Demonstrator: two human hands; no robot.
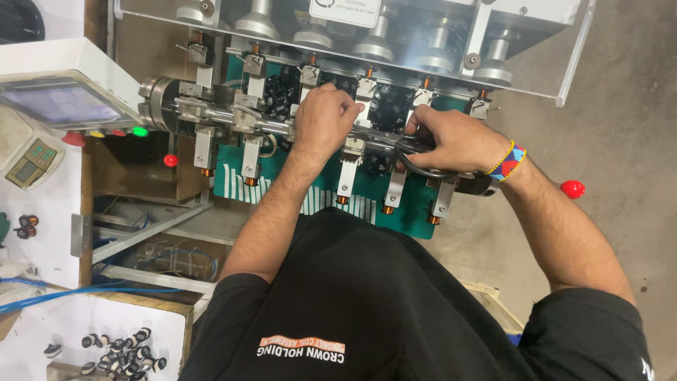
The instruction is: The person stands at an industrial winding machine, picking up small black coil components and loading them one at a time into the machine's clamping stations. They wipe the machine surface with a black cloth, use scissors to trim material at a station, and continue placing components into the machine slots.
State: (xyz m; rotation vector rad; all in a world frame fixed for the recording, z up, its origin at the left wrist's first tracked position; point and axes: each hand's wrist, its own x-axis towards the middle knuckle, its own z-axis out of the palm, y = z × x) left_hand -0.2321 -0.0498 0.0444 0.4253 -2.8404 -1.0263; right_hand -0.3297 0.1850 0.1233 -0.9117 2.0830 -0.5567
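The left hand (326, 116) was closed, pinching something unseen at the machine's shaft (261, 125). The right hand (451, 137) gripped scissors (423, 169) through their loops, beside the shaft. The scissors were probably light, stiff and sharp: best held by the loops.
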